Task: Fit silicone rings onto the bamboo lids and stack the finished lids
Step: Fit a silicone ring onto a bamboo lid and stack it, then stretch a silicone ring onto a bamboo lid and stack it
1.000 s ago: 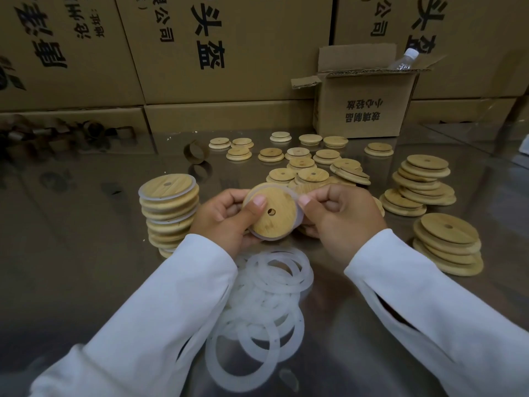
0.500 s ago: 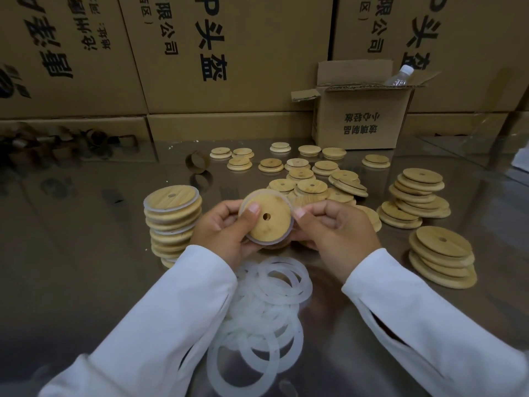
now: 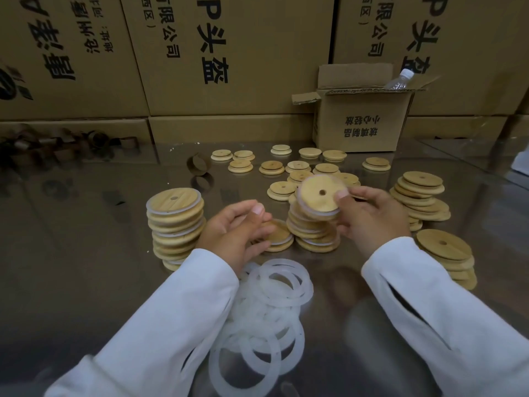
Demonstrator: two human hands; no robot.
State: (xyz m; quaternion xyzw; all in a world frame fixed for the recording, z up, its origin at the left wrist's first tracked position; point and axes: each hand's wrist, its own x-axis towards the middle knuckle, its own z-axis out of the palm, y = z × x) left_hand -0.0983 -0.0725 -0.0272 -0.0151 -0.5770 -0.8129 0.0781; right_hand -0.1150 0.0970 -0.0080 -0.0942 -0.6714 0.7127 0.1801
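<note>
My right hand (image 3: 372, 222) pinches a round bamboo lid with a centre hole (image 3: 319, 197), a white silicone ring around its rim, just above a short stack of ringed lids (image 3: 310, 233). My left hand (image 3: 234, 233) hangs beside that stack with fingers loosely curled, holding nothing; a low ringed lid (image 3: 279, 237) lies right behind its fingertips. A taller stack of ringed lids (image 3: 174, 224) stands to the left. Loose silicone rings (image 3: 269, 305) lie in a heap between my sleeves.
Bare lids lie scattered (image 3: 297, 167) further back, with piles of them at the right (image 3: 420, 196) and near right (image 3: 446, 256). An open small carton (image 3: 360, 121) holding a plastic bottle (image 3: 399, 78) stands before a wall of big cartons. A tape core (image 3: 197, 164) sits mid-table.
My left hand has let go of the ringed lid. My right hand has carried the lid right and away, over the short stack. The view has tilted down a little.
</note>
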